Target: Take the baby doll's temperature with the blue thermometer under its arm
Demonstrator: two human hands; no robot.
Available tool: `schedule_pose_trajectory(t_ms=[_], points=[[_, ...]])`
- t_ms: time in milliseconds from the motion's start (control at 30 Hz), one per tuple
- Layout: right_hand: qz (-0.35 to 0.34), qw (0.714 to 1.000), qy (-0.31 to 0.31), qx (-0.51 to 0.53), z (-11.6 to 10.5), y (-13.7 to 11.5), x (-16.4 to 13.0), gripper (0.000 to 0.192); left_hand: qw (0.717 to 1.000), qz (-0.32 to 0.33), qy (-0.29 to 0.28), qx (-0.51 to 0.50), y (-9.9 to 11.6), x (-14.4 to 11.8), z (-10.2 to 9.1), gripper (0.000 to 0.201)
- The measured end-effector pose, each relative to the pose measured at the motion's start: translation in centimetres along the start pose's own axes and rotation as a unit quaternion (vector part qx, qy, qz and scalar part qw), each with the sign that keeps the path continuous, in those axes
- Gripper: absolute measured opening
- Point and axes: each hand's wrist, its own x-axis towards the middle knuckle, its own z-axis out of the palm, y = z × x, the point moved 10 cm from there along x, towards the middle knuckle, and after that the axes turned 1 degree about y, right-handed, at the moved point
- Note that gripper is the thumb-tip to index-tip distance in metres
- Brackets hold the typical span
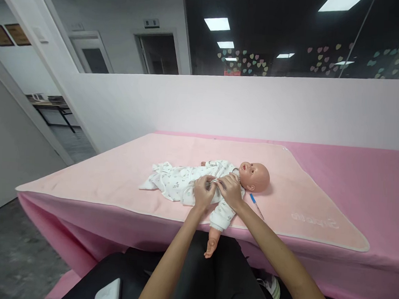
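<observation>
A bald baby doll point(256, 177) lies on its back, its head to the right, mouth and eyes toward the ceiling. It wears a white patterned baby garment point(177, 180) that covers its body and legs. My left hand point(204, 191) and my right hand point(230, 189) meet over the doll's chest with fingers pinched. Between the fingertips shows a thin white strip point(215, 180), like a tie of the garment; its ends are hidden. One doll arm point(213, 241) hangs past the table's front edge, between my forearms.
A blue-capped pen-like stick point(253, 199) lies beside the doll's head, next to my right forearm. Under the doll is a pale pink mat point(95, 178) over a pink tablecloth point(381, 189). A white wall point(243, 107) with a window rises behind. A white device point(107, 293) rests near my lap.
</observation>
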Motion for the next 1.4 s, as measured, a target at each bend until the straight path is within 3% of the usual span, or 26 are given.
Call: schedule_pose_trajectory(t_ms=[833,1000,1133,1400], points=[[0.035,0.999,0.024,-0.009,-0.5,0.6,-0.1,0.015,0.999,0.022,-0.003,0.034,0.4,-0.4,0.2,0.004],[0.038,0.998,0.041,0.018,-0.9,0.7,0.0,0.013,0.995,0.030,0.033,0.088,0.9,-0.3,-0.5,0.005],[0.031,0.998,0.055,0.018,-1.2,0.5,0.0,0.012,0.991,0.030,0.054,0.121,0.2,-0.1,-1.2,0.009],[0.020,0.999,0.050,0.000,-1.0,0.4,0.0,0.014,0.990,0.041,0.000,0.138,-2.2,0.7,-2.6,0.009]])
